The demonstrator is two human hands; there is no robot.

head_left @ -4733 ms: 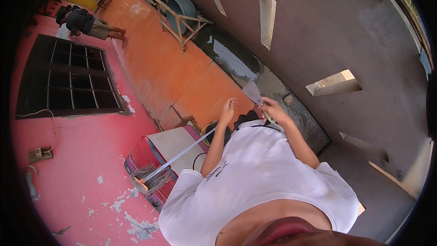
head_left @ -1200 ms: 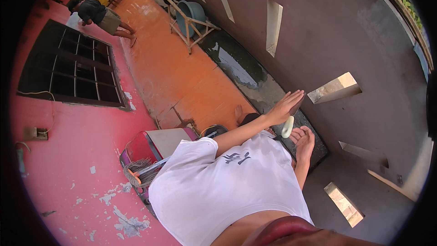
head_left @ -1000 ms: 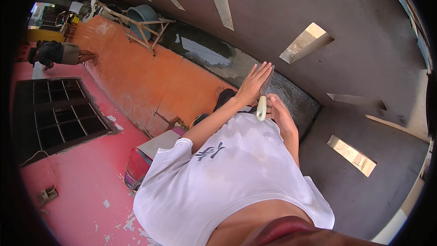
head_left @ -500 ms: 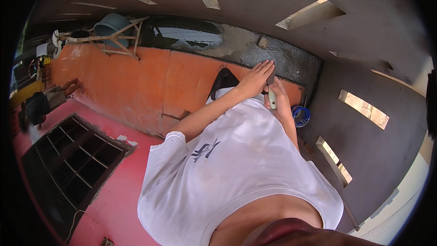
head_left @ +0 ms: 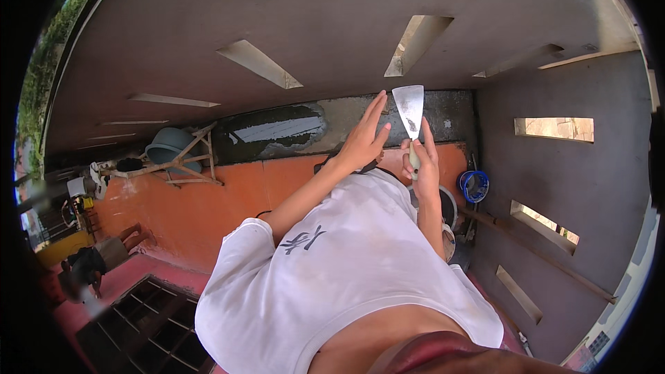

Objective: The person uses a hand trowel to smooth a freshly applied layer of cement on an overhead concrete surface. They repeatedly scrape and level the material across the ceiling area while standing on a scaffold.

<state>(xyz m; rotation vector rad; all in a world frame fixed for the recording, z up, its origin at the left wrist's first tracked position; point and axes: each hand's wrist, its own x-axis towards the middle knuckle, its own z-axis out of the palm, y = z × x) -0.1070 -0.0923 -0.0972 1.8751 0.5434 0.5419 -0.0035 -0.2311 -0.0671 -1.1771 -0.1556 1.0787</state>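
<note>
A putty knife with a wide metal blade and a pale green handle points up and away from me. Around its handle my right hand is closed, one finger stretched along the base of the blade. A dark smear marks the lower part of the blade. Just left of the blade, my left hand is open with its fingers extended and thumb apart, touching nothing that I can see. Beyond both hands rises a grey plastered wall with slanted slots.
A blue bucket stands right, by a long pole. Wet cement ground borders the orange floor. A wooden stand with a grey-blue basin is at left; another person is farther left.
My hands have come apart; the left has moved off the putty knife's blade. The knife is now raised with its blade in full view. My view has tilted up toward the wall.
</note>
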